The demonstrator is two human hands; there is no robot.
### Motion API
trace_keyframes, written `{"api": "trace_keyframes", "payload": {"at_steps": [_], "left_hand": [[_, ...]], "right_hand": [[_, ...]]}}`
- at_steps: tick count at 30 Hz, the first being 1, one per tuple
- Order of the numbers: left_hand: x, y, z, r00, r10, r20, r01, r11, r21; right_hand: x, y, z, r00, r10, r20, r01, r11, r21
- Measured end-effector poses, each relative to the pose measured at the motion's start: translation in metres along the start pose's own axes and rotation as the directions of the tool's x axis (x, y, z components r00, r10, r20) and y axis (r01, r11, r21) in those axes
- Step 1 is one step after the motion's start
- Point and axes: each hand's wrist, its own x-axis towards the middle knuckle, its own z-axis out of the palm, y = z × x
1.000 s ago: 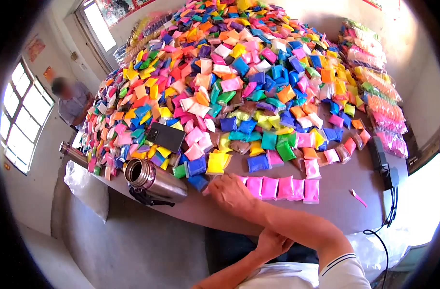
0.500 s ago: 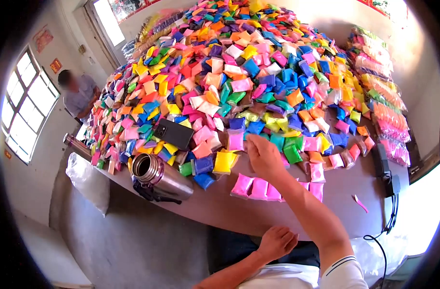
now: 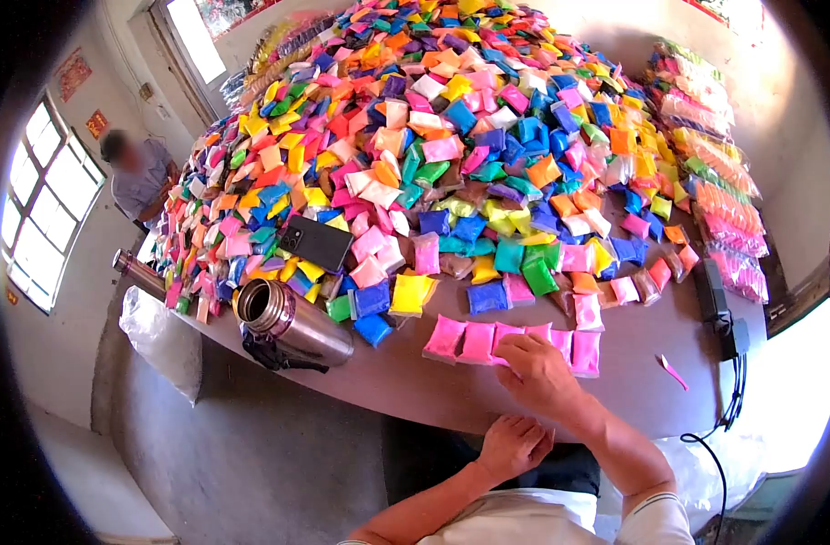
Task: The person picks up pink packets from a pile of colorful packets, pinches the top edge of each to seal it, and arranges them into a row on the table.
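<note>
A row of small pink packets (image 3: 444,339) lies side by side near the table's front edge. Over the middle of that row is my right hand (image 3: 544,374), its fingers bent together on a pink packet (image 3: 506,334) and partly covering it. My left hand (image 3: 513,447) rests at the table edge, below the right one, fingers curled in and nothing visible in them. Just beyond the row sit a blue packet (image 3: 488,297) and another pink packet (image 3: 588,312). A yellow packet (image 3: 410,295) lies to the left.
A large heap of colored packets (image 3: 488,145) covers the table's back. On the left stand an uncapped steel flask (image 3: 297,322) and a phone (image 3: 315,242). To the right are a pink tool (image 3: 673,372), black adapters (image 3: 716,295) and bagged stacks (image 3: 728,209). A person (image 3: 141,177) sits far left.
My right hand has come back from the heap's front edge to the pink row. A blue packet it was hiding now shows. My left hand stays put; the view has shifted slightly.
</note>
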Motion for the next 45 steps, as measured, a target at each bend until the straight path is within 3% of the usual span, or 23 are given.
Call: {"api": "trace_keyframes", "payload": {"at_steps": [3, 8, 11, 14, 16, 23, 29, 31, 35, 37, 38, 40, 43, 45], "left_hand": [[-0.003, -0.004, 0.005, 0.999, 0.022, -0.031, -0.022, 1.0, -0.004], [-0.007, -0.008, 0.004, 0.999, 0.015, 0.032, -0.014, 0.999, -0.031], [-0.012, -0.009, 0.005, 0.996, 0.01, 0.094, -0.008, 1.0, -0.016], [-0.016, -0.008, 0.006, 0.981, -0.098, 0.165, 0.096, 0.995, 0.023], [-0.023, -0.015, 0.013, 0.967, -0.16, 0.2, 0.174, 0.983, -0.056], [-0.025, -0.016, 0.016, 0.978, -0.139, 0.155, 0.141, 0.99, -0.003], [-0.021, -0.012, 0.009, 0.946, -0.171, 0.275, 0.163, 0.985, 0.053], [-0.027, -0.016, 0.014, 0.96, -0.17, 0.223, 0.179, 0.984, -0.02], [-0.028, -0.016, 0.012, 0.96, -0.213, 0.184, 0.237, 0.964, -0.12], [-0.02, -0.014, 0.008, 0.982, -0.093, 0.165, 0.095, 0.995, -0.002], [-0.018, -0.012, 0.008, 0.981, -0.091, 0.171, 0.094, 0.996, -0.008], [-0.012, -0.009, 0.007, 0.999, 0.005, 0.039, -0.007, 0.998, 0.058], [0.002, -0.003, 0.001, 0.994, 0.072, -0.082, -0.07, 0.997, 0.023], [0.0, -0.001, 0.001, 0.999, 0.028, -0.031, -0.027, 0.999, 0.017]], "right_hand": [[0.004, -0.005, 0.012, 0.997, -0.077, -0.01, 0.076, 0.995, -0.068], [0.013, -0.014, 0.03, 0.975, -0.125, 0.186, 0.159, 0.97, -0.183], [0.011, -0.025, 0.039, 0.984, -0.078, 0.163, 0.114, 0.967, -0.226], [0.003, -0.023, 0.058, 0.988, -0.059, 0.14, 0.088, 0.974, -0.207], [0.001, -0.03, 0.062, 0.987, -0.038, 0.157, 0.077, 0.964, -0.255], [0.009, -0.037, 0.054, 0.979, 0.042, 0.201, 0.028, 0.943, -0.331], [0.01, -0.031, 0.074, 0.979, 0.025, 0.202, 0.029, 0.964, -0.265], [0.016, -0.04, 0.073, 0.971, 0.079, 0.224, -0.031, 0.977, -0.212], [0.021, -0.041, 0.069, 0.966, 0.048, 0.253, -0.008, 0.988, -0.155], [0.018, -0.039, 0.061, 0.984, 0.054, 0.168, -0.026, 0.986, -0.167], [0.015, -0.037, 0.053, 0.984, 0.063, 0.168, -0.034, 0.985, -0.169], [0.008, -0.028, 0.032, 0.994, 0.059, 0.087, -0.038, 0.974, -0.221], [-0.008, -0.015, 0.008, 0.989, 0.148, 0.023, -0.135, 0.949, -0.284], [-0.016, -0.012, 0.001, 0.983, 0.183, 0.009, -0.173, 0.944, -0.282]]}}
